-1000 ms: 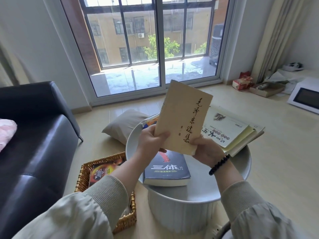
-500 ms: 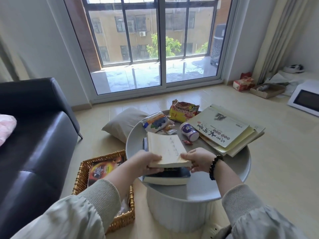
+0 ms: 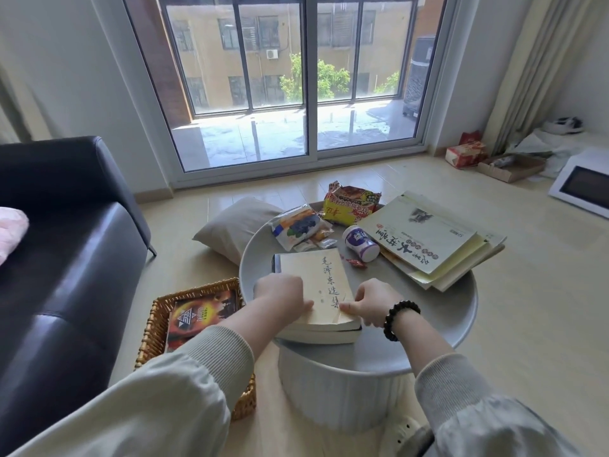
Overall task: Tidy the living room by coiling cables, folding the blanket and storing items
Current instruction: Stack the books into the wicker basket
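Observation:
A beige paperback (image 3: 318, 275) with handwritten black characters lies flat on a dark book (image 3: 321, 338) at the near side of the round grey table (image 3: 448, 324). My left hand (image 3: 280, 291) grips the beige book's near left edge, thumb on the cover. My right hand (image 3: 372, 303), with a black bead bracelet on the wrist, pinches its near right corner. A wicker basket (image 3: 153, 328) on the floor left of the table holds another dark book (image 3: 201, 313). A pink blanket (image 3: 11, 225) shows at the far left on the sofa.
Snack packets (image 3: 349, 206), a purple-white cup (image 3: 361, 242) and a stack of large booklets (image 3: 425, 239) fill the table's far side. A grey pillow (image 3: 230, 225) lies on the floor behind it. Black sofa (image 3: 66, 258) at left; a white appliance (image 3: 583, 186) and boxes (image 3: 468, 155) at right.
The beige book, held upright in both hands a second ago, came down and now lies flat on the dark book. Both hands stay on its near edge.

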Available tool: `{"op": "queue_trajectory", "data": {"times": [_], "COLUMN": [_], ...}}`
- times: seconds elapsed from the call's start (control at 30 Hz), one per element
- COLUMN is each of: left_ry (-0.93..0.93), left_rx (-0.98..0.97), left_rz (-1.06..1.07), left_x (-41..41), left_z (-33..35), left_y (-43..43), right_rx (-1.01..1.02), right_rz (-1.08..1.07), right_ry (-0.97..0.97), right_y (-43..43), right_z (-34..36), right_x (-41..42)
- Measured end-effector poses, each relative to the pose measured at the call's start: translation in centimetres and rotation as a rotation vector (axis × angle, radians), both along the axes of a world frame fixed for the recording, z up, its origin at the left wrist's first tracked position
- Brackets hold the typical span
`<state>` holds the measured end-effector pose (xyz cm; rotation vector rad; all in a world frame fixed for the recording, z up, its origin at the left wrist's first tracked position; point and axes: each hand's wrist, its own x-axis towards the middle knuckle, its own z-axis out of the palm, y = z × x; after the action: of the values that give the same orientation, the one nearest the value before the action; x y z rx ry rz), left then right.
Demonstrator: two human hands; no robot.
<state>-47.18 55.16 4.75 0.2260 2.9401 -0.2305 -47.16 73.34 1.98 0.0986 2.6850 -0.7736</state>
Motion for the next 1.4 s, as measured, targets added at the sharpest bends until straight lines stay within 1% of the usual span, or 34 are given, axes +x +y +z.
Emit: {"op": "queue_trajectory", "data": {"times": [0.03,0.07,0.13,0.27,0.33,0.47,0.53,0.6,0.73,0.83,0.93,1.03,1.1,1.17,1.27,1.4], "left_ry": [0.055,0.108,0.174,0.14,0.105,0.022,-0.002,-0.024,-0.091,-0.137,-0.252,-0.4,-0.53,-0.616,-0.6,-0.57], "left_rx": [0.024,0.067,0.183,0.369,0.443,0.53,0.618,0.7,0.813,0.915,1.036,1.165,1.318,1.464,1.569,1.629], "left_rz": [-0.018,-0.035,-0.058,-0.047,-0.055,-0.095,-0.084,-0.06,-0.022,0.02,0.07,0.166,0.302,0.427,0.515,0.57], "left_x": [-0.1,-0.2,-0.6,-1.9,-2.4,-3.0,-3.3,-3.8,-4.8,-5.7,-6.8,-7.7,-8.1,-8.2,-9.0,-9.6], "left_z": [0.1,0.2,0.1,-0.1,-0.2,-0.3,-0.4,-0.5,-0.9,-1.3,-1.6,-2.0,-1.9,-1.7,-2.4,-2.7], "left_y": [0.2,0.4,1.1,3.3,4.4,7.5,8.9,10.3,12.0,13.1,14.3,15.9,17.5,18.6,20.0,20.3], "right_rx": [0.061,0.073,-0.008,-0.206,-0.273,-0.396,-0.426,-0.431,-0.505,-0.454,-0.354,-0.123,0.026,0.118,0.153,0.253], "right_rz": [0.004,-0.016,-0.122,-0.378,-0.48,-0.622,-0.673,-0.739,-0.824,-0.816,-0.779,-0.694,-0.638,-0.618,-0.635,-0.612], "right_ry": [0.057,0.108,0.214,0.443,0.519,0.612,0.641,0.627,0.589,0.587,0.625,0.659,0.656,0.617,0.538,0.482], "right_y": [0.1,0.3,0.8,2.9,4.1,6.7,7.7,8.7,10.2,11.3,12.1,12.7,13.8,14.9,16.3,16.8], "right_z": [0.0,0.1,0.2,1.4,1.7,1.5,1.2,0.9,0.1,-0.3,-0.6,-1.2,-1.4,-1.3,-1.4,-1.5], "right_x": [-0.1,-0.2,-0.5,-0.6,-0.9,-1.4,-1.6,-1.9,-2.9,-3.2,-3.3,-3.5,-4.2,-4.8,-5.9,-6.8]}}
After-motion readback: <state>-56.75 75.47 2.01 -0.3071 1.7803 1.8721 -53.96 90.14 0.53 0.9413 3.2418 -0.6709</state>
